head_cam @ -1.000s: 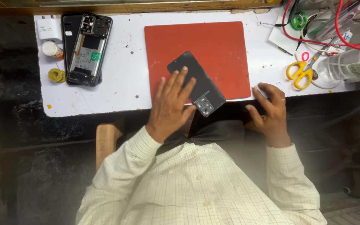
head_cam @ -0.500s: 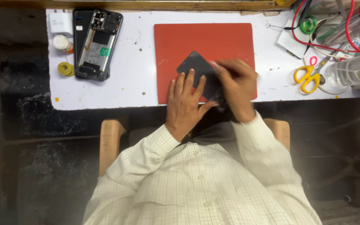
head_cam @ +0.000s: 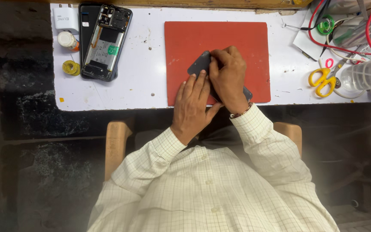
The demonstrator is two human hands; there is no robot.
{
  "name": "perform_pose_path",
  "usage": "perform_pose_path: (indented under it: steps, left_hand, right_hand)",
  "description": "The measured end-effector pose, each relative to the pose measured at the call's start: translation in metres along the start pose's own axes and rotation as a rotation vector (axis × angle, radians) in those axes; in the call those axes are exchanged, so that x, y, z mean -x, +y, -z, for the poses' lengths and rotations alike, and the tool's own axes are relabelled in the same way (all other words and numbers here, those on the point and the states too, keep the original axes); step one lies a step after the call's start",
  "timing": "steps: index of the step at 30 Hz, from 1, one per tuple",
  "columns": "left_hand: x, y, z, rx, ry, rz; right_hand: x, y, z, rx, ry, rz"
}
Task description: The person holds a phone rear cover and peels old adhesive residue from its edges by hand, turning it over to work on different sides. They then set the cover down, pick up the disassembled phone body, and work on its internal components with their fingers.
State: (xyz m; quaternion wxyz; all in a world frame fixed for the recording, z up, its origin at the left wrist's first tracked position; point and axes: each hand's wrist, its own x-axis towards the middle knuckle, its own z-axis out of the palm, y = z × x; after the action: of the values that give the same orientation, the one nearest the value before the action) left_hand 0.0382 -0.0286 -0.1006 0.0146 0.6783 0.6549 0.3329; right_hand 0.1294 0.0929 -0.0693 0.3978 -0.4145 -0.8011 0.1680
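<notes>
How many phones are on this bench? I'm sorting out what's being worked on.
2. A dark phone lies on the red mat under the left hand and right hand; an opened phone lies at the bench's left end. Clutter at right may hide more.

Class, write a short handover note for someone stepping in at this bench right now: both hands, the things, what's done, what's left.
Left hand: flat on the dark phone, pinning it to the red mat.
Right hand: over the phone, fingers bent at its upper edge; any tool is hidden.
Opened phone lies far left on the table; scissors to the right.
Done: phone is on the mat.
Left: its cover looks still on.
</notes>
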Motion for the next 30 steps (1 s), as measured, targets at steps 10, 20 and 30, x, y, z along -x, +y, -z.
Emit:
perform_pose_path:
  steps: [10,20,30]
  left_hand:
    - [-0.0016,0.0035,0.0019,-0.009,-0.004,0.009]
    - [-0.0010,0.0033,0.0023,0.004,-0.019,0.021]
    - [-0.0008,0.0032,0.0020,0.006,-0.010,0.020]
  right_hand:
    - [-0.0015,0.0001,0.0006,-0.096,-0.056,0.014]
    - [-0.0033,0.0061,-0.0048,-0.058,-0.024,0.002]
    - [-0.0034,0.0051,-0.0064,-0.091,-0.047,0.066]
